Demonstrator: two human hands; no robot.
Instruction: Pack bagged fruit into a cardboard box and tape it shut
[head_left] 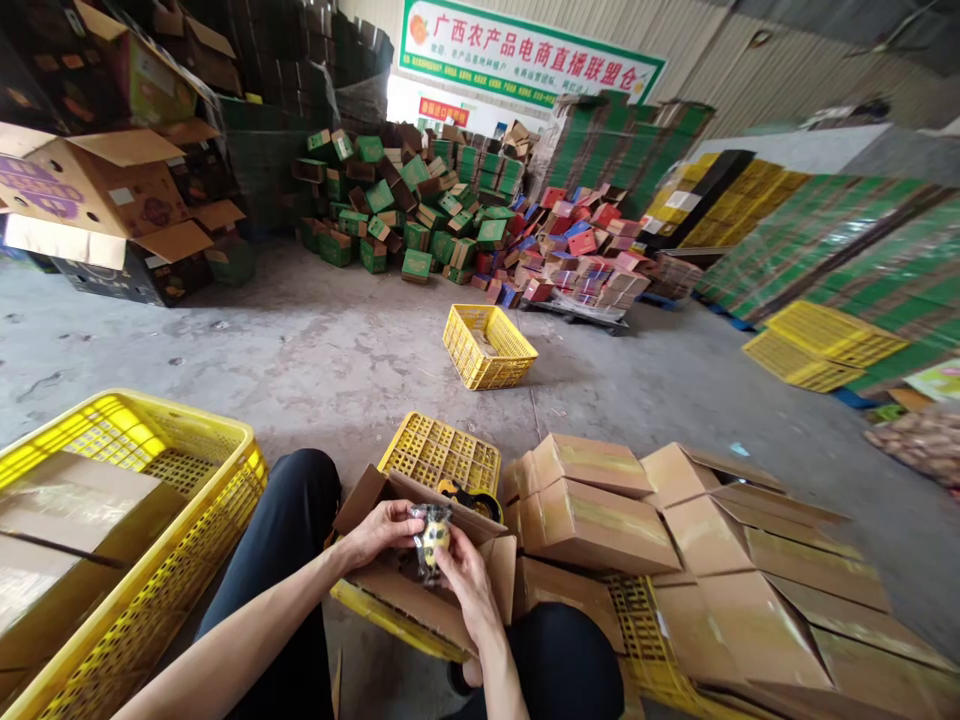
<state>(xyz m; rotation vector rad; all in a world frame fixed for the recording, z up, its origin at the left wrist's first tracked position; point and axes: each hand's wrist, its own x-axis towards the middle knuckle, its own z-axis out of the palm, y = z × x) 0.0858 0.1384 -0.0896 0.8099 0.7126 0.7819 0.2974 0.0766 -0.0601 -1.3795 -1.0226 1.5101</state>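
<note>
Bare forearms (262,625) run past dark-trousered knees (566,665) to the left hand (384,532) and right hand (468,578), whose fingertips together pinch a clear-wrapped yellow-and-black packet (433,542). It is held above an open cardboard carton (501,575), flaps up, contents mostly hidden. Just behind, what looks like a black-and-yellow tape dispenser (474,498) lies by a yellow plastic crate (435,450). Work at this carton looks unfinished, whereas stacked cartons (600,530) at right appear mostly closed; how many are filled cannot be told. Another box (90,500), seemingly shut, sits in the large yellow basket (225,450) at far left.
</note>
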